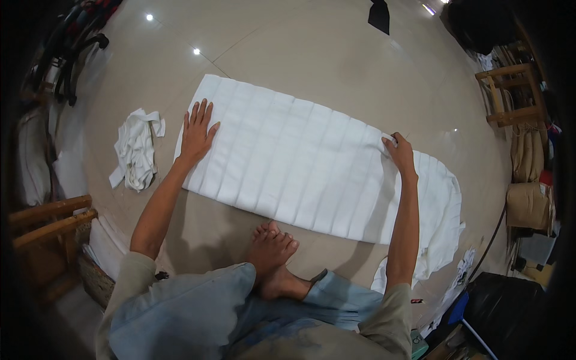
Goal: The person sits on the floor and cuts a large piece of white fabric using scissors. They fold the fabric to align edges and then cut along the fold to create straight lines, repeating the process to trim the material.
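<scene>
A long white cloth with parallel strips (282,168) lies across the tiled floor, its right part loose and rumpled. My left hand (197,132) rests flat on the cloth near its left end, fingers spread. At the upper edge toward the right, my right hand (398,150) pinches a fold of the same cloth between thumb and fingers. A crumpled heap of white strips (135,150) lies to the left, apart from the cloth. My bare feet (270,264) are just below the cloth's lower edge.
Wooden frames (48,213) stand at the lower left and a wooden stool (510,96) at the right. A black chair base (72,66) is at the upper left. Brown packages (525,207), a black bag (498,312) and a dark flat piece (378,18) lie around the edges.
</scene>
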`<state>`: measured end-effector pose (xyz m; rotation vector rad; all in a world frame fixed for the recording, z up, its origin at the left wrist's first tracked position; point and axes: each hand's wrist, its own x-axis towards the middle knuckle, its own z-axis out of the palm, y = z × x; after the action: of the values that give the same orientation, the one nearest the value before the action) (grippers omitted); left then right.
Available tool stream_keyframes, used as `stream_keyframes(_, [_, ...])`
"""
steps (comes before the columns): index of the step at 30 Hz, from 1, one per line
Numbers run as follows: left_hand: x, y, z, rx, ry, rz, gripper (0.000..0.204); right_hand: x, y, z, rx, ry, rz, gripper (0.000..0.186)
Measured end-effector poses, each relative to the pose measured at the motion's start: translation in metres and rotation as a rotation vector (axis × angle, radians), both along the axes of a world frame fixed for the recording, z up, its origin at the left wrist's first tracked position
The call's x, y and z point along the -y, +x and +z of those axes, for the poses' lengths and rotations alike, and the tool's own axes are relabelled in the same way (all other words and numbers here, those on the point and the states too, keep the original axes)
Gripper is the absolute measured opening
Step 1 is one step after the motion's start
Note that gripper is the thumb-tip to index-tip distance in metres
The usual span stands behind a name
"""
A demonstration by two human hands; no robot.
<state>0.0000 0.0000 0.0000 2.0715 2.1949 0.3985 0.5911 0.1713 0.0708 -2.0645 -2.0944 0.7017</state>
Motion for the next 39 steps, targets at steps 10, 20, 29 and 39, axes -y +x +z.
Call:
stream_keyframes(10, [0.147, -0.015, -0.032, 0.139, 0.207, 0.907, 0.069, 0.244, 0.025, 0.028, -0.097, 0.148, -0.697, 0.055])
stream_keyframes(20, [0.176, 0.014, 0.027, 1.11, 0.042, 1.144, 0.061, 0.317, 0.032, -0.02, -0.893, 0.047, -1.126, 0.045])
stream_keyframes(29, [0.188, 0.002, -0.011, 1.093, 0.354, 0.943, 0.052, 0.367, 0.042, -0.019, -1.375, 0.04, -1.137, 0.035])
stream_keyframes(39, [0.194, 0.002, -0.035, 0.899, 0.484, 0.893, 0.046, 0.352, 0.049, -0.033, -1.265, 0.034, -1.137, 0.059])
